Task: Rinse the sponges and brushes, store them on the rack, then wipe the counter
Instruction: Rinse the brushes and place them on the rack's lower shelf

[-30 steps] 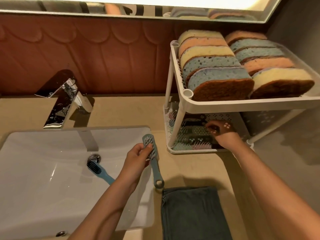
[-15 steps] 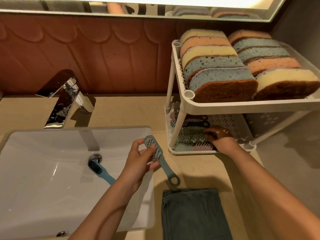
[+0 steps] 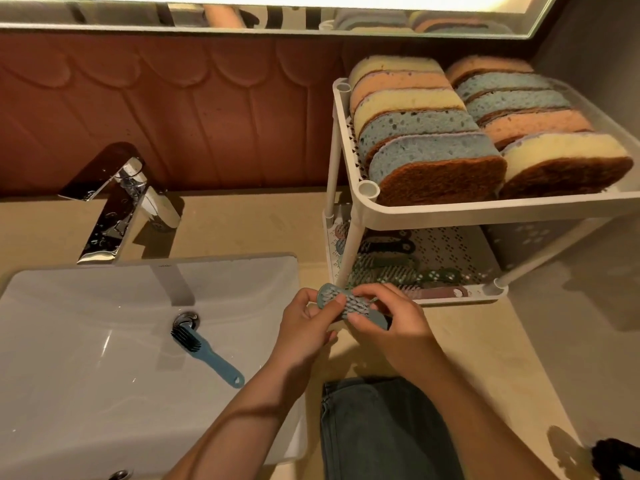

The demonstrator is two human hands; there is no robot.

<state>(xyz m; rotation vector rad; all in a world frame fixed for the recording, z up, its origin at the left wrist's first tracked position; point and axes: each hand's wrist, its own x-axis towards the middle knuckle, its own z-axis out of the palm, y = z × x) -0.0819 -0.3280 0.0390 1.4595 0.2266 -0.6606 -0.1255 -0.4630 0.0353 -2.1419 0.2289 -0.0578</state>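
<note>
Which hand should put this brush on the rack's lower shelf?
Probably the right hand: it already grips the brush and sits nearest the lower shelf. The left hand is on the sink side.

A polished chrome faucet with an angular spout stands at the left of the frame, dotted with water drops and leaning over a white rectangular ceramic sink basin, whose round metal drain sits near its centre. Behind them, a reddish-brown wall panel with a scalloped relief pattern fills the upper left. A mirror's lower edge runs along the top of the frame.
</note>
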